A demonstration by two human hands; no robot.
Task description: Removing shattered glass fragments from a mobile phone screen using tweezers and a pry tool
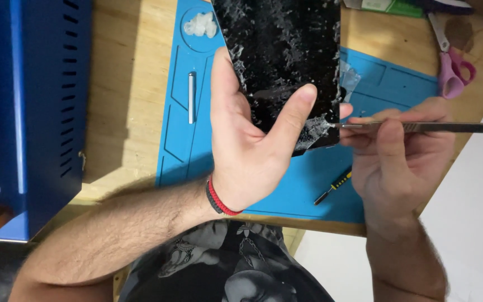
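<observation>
Your left hand [247, 145] is clamped on the shattered black panel [283, 56], thumb pressed across its cracked face near the lower edge, fingers hidden behind it. The panel is held tilted above the blue work mat [185, 140], its lower right corner splintered white.

Your right hand [398, 151] is closed around a slim metal blade tool [415, 127], held level, its tip touching that broken corner at the panel's right edge. The handle end reaches out past the table edge toward the white floor side.

Below the panel, a small yellow-and-black screwdriver [334, 187] lies on the mat, just beside your right wrist. A silver pen-like rod [192, 98] lies on the mat left of your left hand, well apart from the panel. Pink scissors [451, 70] rest on the wooden table [129, 84] at upper right, and a blue metal box [29, 112] stands along the left.
</observation>
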